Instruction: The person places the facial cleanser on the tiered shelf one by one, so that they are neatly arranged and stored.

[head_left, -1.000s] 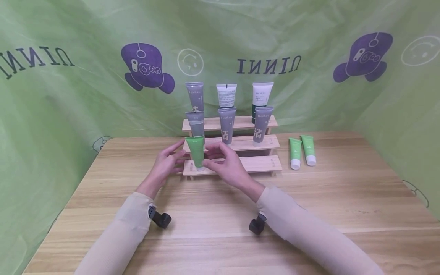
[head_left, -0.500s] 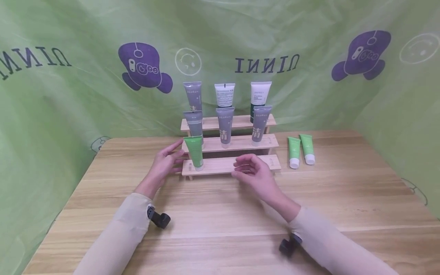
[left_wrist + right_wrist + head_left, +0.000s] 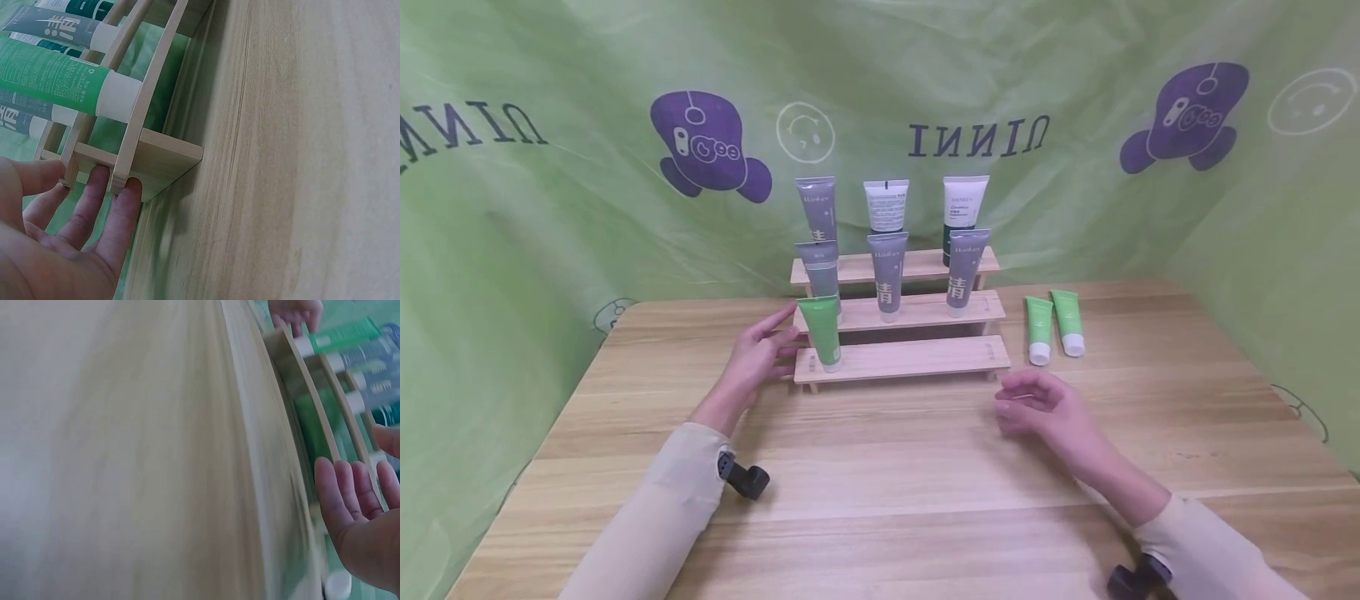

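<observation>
My left hand (image 3: 751, 363) is at the left end of a three-tier wooden display rack (image 3: 917, 358). In the left wrist view its fairly straight fingertips (image 3: 128, 194) touch the ends of the lower tiers. A green squeeze tube (image 3: 822, 332) stands cap-down on the left of the bottom tier, just beside that hand. My right hand (image 3: 1054, 414), holding nothing, hovers over the table in front of the rack's right end, its fingers loosely bent. Two more green tubes, a left one (image 3: 1039, 329) and a right one (image 3: 1068, 322), lie beyond it with white caps towards me.
Three grey tubes, one of them in the centre (image 3: 889, 275), stand on the middle tier. On the top tier are another grey tube (image 3: 817, 208), a white tube (image 3: 887, 204) and a white-and-dark-green tube (image 3: 965, 208). A green printed cloth (image 3: 865, 67) hangs behind the wooden table (image 3: 880, 500).
My right hand has let go of the green tube on the bottom tier and moved right and towards me. The tube stands by itself; my left hand stays at the rack's left end.
</observation>
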